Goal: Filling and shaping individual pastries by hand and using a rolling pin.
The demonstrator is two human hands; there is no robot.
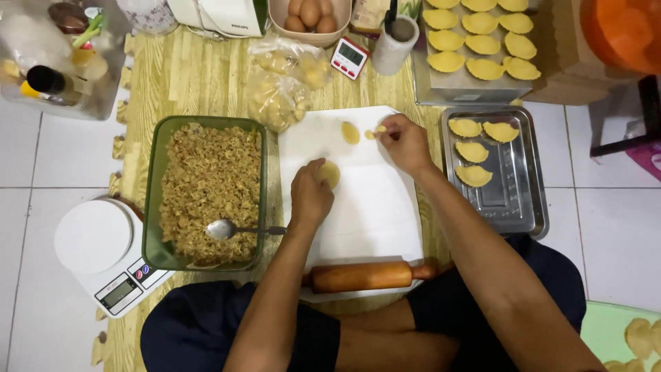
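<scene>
A round of yellow dough [330, 173] sits under my left hand [310, 196] on the white board [372, 207], fingers curled over it, pressing. My right hand [406, 143] pinches a small dough scrap [376, 131] beside a folded piece [350, 132]. I judge shaping is underway; filling [210, 182] must be spooned next, from the green dish [153, 207] on my left.

A: Dough disc [330, 173]?
B: Pale yellow, round, flat on white board [372, 207], partly hidden under left hand [310, 196].
A: Others?
B: Oval dough piece [350, 132] lying loose up top; small dough bit [375, 131] pinched in right hand [406, 143].
</scene>
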